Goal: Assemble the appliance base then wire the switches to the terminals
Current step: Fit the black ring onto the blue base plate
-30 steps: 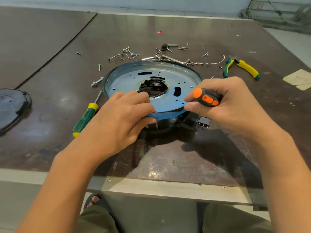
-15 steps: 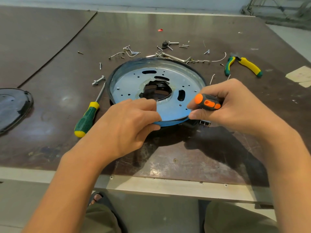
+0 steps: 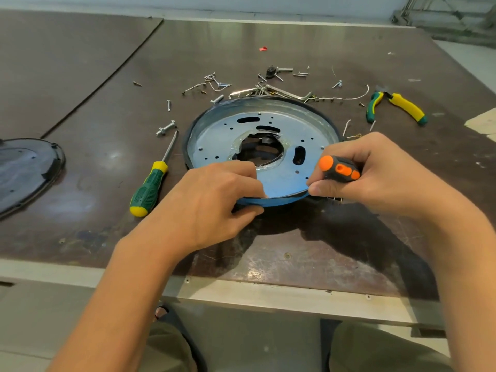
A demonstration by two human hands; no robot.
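A round base plate (image 3: 222,140) of thin stamped metal lies in the middle of the table (image 3: 107,63), nearer the near edge than the far one. A glossy blue film covers its face. It is dished, with a raised lip, and pierced by small round holes and a few oblong slots. The wide central opening has a ragged, torn-looking film edge. A black plastic ring (image 3: 326,114) shows round the plate's far and left rim.

The left hand (image 3: 214,200) pinches the near rim, with its fingers curled over the top face and the thumb tucked beneath the edge. The right hand (image 3: 375,178) is closed round a stubby screwdriver (image 3: 339,169) with a rubbery orange and black handle. Its thumb tip presses the plate's near right edge, and its blade is hidden.

A slim screwdriver (image 3: 150,186) with a ribbed green and yellow grip lies just left of the plate, with its steel shaft pointing away. Pliers (image 3: 397,107) with green and yellow sleeves lie to the far right. Bright loose screws, bent wire and a stout bolt (image 3: 166,128) are scattered beyond the plate. A dark, shiny oval cover (image 3: 24,170) sits at the left edge. The tabletop is brown, scuffed and reflective, with a pale metal strip along its near side
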